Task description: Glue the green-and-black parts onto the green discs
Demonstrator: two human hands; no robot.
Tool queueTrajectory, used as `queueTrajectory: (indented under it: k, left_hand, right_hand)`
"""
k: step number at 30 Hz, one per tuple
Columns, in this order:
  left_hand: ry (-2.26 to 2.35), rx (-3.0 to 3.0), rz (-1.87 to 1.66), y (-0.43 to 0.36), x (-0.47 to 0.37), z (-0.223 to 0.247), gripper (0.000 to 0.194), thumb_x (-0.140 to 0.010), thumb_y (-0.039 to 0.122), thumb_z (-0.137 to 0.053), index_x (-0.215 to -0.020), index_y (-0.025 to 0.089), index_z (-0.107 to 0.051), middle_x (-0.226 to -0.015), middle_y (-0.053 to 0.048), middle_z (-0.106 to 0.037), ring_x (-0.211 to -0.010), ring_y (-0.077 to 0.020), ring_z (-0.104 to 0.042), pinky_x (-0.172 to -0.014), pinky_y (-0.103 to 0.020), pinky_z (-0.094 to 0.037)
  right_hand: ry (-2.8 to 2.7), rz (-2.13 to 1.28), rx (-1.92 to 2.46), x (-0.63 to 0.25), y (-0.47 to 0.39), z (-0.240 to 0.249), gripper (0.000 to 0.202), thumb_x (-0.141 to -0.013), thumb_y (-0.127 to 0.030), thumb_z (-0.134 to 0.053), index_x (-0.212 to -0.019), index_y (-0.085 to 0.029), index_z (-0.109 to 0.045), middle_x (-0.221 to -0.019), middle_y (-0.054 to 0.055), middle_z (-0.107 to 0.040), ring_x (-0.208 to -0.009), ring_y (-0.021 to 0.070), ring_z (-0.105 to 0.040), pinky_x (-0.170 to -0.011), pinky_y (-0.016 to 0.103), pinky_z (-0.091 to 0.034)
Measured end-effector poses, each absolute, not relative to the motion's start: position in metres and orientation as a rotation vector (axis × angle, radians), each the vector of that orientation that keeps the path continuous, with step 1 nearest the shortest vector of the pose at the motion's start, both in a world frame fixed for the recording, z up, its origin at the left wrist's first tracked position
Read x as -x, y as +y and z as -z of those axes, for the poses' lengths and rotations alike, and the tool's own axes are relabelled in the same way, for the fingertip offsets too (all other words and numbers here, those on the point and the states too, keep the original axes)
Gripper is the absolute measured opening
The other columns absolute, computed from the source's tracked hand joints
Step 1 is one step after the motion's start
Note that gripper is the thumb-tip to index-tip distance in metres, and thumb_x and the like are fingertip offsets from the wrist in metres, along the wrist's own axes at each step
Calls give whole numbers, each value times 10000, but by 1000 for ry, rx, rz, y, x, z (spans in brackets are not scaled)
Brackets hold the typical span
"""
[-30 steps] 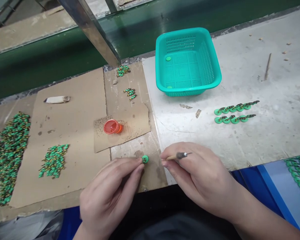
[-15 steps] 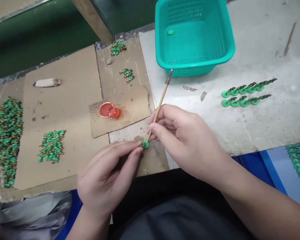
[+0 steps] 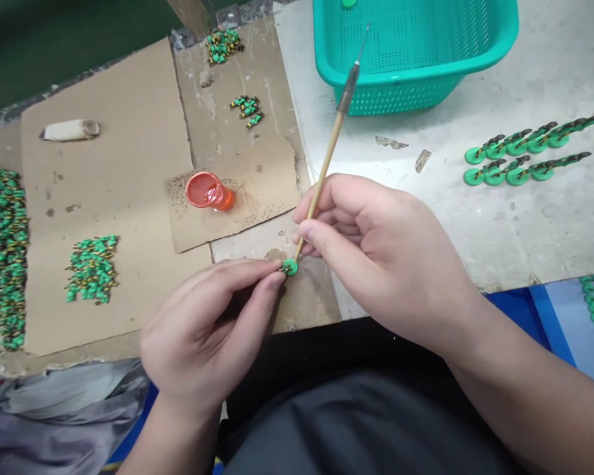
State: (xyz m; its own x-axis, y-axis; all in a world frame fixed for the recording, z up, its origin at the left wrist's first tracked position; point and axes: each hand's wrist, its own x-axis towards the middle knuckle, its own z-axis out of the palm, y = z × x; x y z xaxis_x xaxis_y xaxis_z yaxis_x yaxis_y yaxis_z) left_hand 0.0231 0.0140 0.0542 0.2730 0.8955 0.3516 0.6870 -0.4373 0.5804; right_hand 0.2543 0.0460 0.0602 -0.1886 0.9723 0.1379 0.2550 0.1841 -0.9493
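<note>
Between thumb and forefinger, my left hand (image 3: 212,323) pinches a small figure with a round green base (image 3: 290,267). My right hand (image 3: 376,244) grips a thin wooden brush (image 3: 327,155), its dark tip pointing up and away over the basket. The brush's lower end meets the edge of the green base. Beyond my hands, a small red cup (image 3: 210,191) of liquid sits on a cardboard piece (image 3: 257,204).
A teal basket (image 3: 400,82) stands at the back. Two rows of figures on green bases (image 3: 517,175) lie at right. Green-and-yellow pieces form a large pile (image 3: 2,257) and smaller groups (image 3: 92,270) at left. A whitish tube (image 3: 72,130) lies on cardboard.
The camera view has shifted, so the basket and cup appear higher. Both hands keep the same grips, with the brush end still at the green base.
</note>
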Motion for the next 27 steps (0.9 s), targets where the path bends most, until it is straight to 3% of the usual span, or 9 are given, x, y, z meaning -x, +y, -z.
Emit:
queueTrajectory:
  k: [7, 15, 20, 27]
  left_hand:
    - [1397, -2230, -951, 16, -23, -55, 328, -967, 86, -865, -1211, 305, -853, -1122, 43, -876, -947, -141, -815, -904, -289, -682]
    - [1335, -2221, -1021, 19, -23, -52, 435, -926, 28, -875, -1251, 317, -863, -1131, 59, -879, -953, -126, -810, -926, -257, -676]
    - [1311, -2226, -1043, 19, -25, -52, 528, -892, 31, -899, -1302, 362, -866, -1130, 58, -886, -950, -164, -830, -887, -289, -686]
    - [1419, -2140, -987, 13, -28, -58, 424, -945, 105, -876, -1262, 386, -870, -1125, 46, -882, -944, -213, -828, -899, -376, -698]
  right_hand:
    - [-1635, -1108, 1140, -258, 43, -62, 166, -1144, -129, -571, -1160, -231, -701, -1093, 1, -852, -1012, 193, -826, -867, 307, -619]
    - [-1823, -960, 1058, -258, 42, -61, 101, -1174, -192, -576, -1125, -224, -658, -1141, -20, -810, -1036, 143, -785, -901, 261, -576]
    - [-1832, -988, 1014, -257, 44, -59, 167, -1162, -202, -610, -1025, -297, -615, -1123, -13, -801, -1054, 184, -799, -910, 300, -612]
    - [-1823, -1082, 992, -255, 45, -58, 165, -1102, -191, -635, -1019, -329, -673, -1142, 22, -834, -1086, 255, -805, -934, 356, -670]
